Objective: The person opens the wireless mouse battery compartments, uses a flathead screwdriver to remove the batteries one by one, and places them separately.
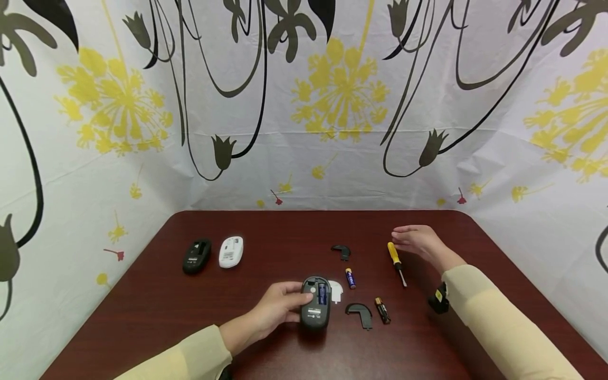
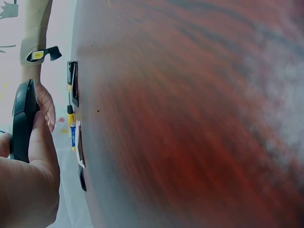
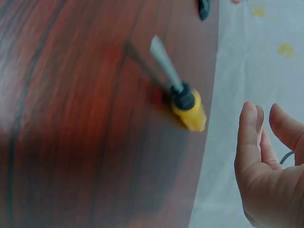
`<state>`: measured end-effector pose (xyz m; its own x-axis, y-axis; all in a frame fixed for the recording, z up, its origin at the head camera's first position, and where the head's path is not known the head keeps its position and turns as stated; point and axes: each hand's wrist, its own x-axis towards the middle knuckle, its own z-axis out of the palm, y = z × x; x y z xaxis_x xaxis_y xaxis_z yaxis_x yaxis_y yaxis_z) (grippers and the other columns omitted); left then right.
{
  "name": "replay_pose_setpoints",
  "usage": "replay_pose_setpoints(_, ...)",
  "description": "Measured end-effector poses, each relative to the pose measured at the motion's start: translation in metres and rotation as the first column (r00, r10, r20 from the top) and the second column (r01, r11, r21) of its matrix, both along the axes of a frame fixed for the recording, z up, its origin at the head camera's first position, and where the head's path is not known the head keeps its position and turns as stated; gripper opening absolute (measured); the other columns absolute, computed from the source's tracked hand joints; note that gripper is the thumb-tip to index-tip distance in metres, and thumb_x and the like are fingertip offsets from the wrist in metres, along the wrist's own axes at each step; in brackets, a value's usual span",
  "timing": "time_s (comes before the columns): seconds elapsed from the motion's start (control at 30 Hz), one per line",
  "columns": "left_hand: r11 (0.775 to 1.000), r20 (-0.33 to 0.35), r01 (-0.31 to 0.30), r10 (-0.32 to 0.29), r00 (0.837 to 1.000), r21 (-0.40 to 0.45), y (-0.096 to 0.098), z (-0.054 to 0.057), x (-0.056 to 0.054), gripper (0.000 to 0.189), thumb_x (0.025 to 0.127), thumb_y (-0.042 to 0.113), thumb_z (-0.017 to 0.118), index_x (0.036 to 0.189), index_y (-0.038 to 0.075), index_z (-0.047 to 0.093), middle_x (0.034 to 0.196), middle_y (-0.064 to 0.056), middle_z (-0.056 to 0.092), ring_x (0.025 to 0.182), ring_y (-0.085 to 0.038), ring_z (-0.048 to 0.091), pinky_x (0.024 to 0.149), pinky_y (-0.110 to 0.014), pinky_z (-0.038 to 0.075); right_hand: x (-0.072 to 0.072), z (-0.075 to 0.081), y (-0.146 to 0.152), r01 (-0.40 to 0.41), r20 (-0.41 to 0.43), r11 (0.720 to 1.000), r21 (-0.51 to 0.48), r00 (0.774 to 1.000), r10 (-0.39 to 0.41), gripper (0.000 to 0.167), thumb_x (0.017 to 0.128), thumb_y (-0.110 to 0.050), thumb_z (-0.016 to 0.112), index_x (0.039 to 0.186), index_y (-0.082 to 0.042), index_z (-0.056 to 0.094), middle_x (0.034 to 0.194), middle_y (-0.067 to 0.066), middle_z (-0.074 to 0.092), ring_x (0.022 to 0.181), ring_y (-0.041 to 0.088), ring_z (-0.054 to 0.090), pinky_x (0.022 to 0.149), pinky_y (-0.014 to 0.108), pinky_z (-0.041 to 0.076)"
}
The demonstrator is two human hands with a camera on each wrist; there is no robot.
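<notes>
My left hand [image 1: 272,310] grips a dark computer mouse [image 1: 314,318] above the table, its underside facing up. A blue battery [image 1: 322,294] sits in the mouse's uncovered battery slot. In the left wrist view the mouse [image 2: 23,121] appears edge-on between thumb and fingers. My right hand [image 1: 421,244] is raised by the handle of a yellow-and-black screwdriver [image 1: 393,254], holding nothing. The right wrist view shows that hand [image 3: 270,175] with thumb and fingers apart, away from the screwdriver [image 3: 190,114] lying on the table.
A black mouse [image 1: 197,257] and a white mouse [image 1: 231,252] lie at the back left. Around the middle are a white cover [image 1: 336,291], two dark covers, one farther back [image 1: 343,251] and one nearer [image 1: 363,314], a blue battery [image 1: 350,278] and a black battery [image 1: 382,311].
</notes>
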<state>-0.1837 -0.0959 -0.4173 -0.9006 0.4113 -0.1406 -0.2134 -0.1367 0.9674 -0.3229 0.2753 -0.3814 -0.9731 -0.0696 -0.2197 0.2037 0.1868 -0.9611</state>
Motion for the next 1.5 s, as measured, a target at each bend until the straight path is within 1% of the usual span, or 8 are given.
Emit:
replay_pose_setpoints(0.07, 1.0, -0.001, 0.001, -0.001, 1.0, 0.0, 0.0, 0.0, 0.0, 0.045, 0.091, 0.009, 0.066, 0.127, -0.013, 0.052, 0.109, -0.019, 0.067, 0.095, -0.027, 0.067, 0.079, -0.042, 0.057, -0.001, -0.003, 0.004, 0.012, 0.003, 1.0, 0.013, 1.0, -0.012, 0.05, 0.097, -0.007, 0.058, 0.139, 0.013, 0.04, 0.124, 0.023, 0.059, 0.105, 0.025, 0.065, 0.091, 0.04, 0.052)
replay_pose_setpoints(0.13, 1.0, -0.001, -0.001, 0.001, 1.0, 0.001, 0.0, 0.0, 0.0, 0.045, 0.091, 0.009, 0.066, 0.127, -0.014, 0.053, 0.109, -0.02, 0.067, 0.095, -0.027, 0.067, 0.079, -0.042, 0.057, -0.002, -0.005, 0.007, 0.019, 0.008, 0.999, 0.029, 1.0, -0.019, 0.049, 0.097, -0.008, 0.059, 0.138, 0.013, 0.041, 0.126, 0.023, 0.058, 0.1, 0.022, 0.066, 0.088, 0.038, 0.053)
replay_pose_setpoints(0.3, 1.0, -0.001, -0.006, 0.006, 1.0, 0.0, 0.0, 0.0, -0.001, 0.044, 0.091, 0.009, 0.066, 0.127, -0.013, 0.053, 0.109, -0.02, 0.066, 0.094, -0.027, 0.067, 0.079, -0.042, 0.057, -0.005, -0.011, 0.012, 0.027, 0.033, 0.998, 0.063, 0.999, -0.029, 0.045, 0.097, -0.008, 0.06, 0.134, 0.013, 0.044, 0.109, 0.012, 0.065, 0.092, 0.016, 0.065, 0.086, 0.039, 0.054)
replay_pose_setpoints(0.6, 1.0, 0.002, -0.006, 0.006, 1.0, -0.002, 0.0, 0.0, -0.001, 0.044, 0.091, 0.009, 0.066, 0.127, -0.013, 0.053, 0.11, -0.019, 0.066, 0.094, -0.026, 0.067, 0.079, -0.042, 0.057, -0.007, -0.023, 0.014, 0.04, 0.087, 0.994, 0.101, 0.995, -0.048, 0.043, 0.096, -0.007, 0.06, 0.131, 0.014, 0.046, 0.102, 0.008, 0.067, 0.086, 0.015, 0.065, 0.085, 0.039, 0.055)
replay_pose_setpoints(0.9, 1.0, 0.003, -0.005, 0.005, 1.0, -0.005, 0.0, 0.0, -0.001, 0.045, 0.091, 0.01, 0.066, 0.127, -0.012, 0.053, 0.109, -0.019, 0.067, 0.094, -0.026, 0.067, 0.078, -0.042, 0.057, -0.004, -0.026, 0.005, -0.007, 0.041, 0.985, 0.172, 0.999, 0.0, 0.043, 0.093, -0.005, 0.063, 0.126, 0.018, 0.047, 0.102, 0.012, 0.067, 0.085, 0.014, 0.066, 0.085, 0.04, 0.055)
replay_pose_setpoints(1.13, 1.0, 0.0, -0.004, 0.004, 1.0, 0.0, 0.0, -0.001, -0.001, 0.045, 0.091, 0.01, 0.066, 0.127, -0.012, 0.053, 0.109, -0.019, 0.067, 0.094, -0.026, 0.067, 0.078, -0.042, 0.057, -0.004, -0.029, 0.0, 0.018, 0.005, 0.969, 0.245, 1.0, -0.02, 0.038, 0.09, -0.004, 0.067, 0.119, 0.017, 0.053, 0.103, 0.016, 0.064, 0.081, 0.015, 0.064, 0.082, 0.04, 0.056)
replay_pose_setpoints(1.33, 1.0, 0.001, -0.005, 0.005, 1.0, -0.006, 0.0, -0.001, -0.001, 0.044, 0.091, 0.01, 0.067, 0.127, -0.012, 0.054, 0.107, -0.017, 0.067, 0.092, -0.025, 0.067, 0.077, -0.04, 0.057, -0.004, -0.03, -0.002, 0.013, -0.021, 0.95, 0.312, 1.0, -0.007, 0.041, 0.091, -0.007, 0.067, 0.122, 0.017, 0.053, 0.108, 0.022, 0.063, 0.087, 0.022, 0.066, 0.08, 0.04, 0.056)
replay_pose_setpoints(1.5, 1.0, 0.003, -0.006, 0.006, 1.0, -0.006, 0.0, -0.001, -0.001, 0.044, 0.091, 0.01, 0.067, 0.127, -0.012, 0.054, 0.107, -0.017, 0.067, 0.092, -0.025, 0.067, 0.077, -0.04, 0.057, -0.004, -0.03, -0.006, 0.025, -0.038, 0.94, 0.34, 0.999, -0.013, 0.04, 0.091, -0.007, 0.067, 0.121, 0.016, 0.055, 0.109, 0.023, 0.062, 0.085, 0.021, 0.066, 0.077, 0.038, 0.057)
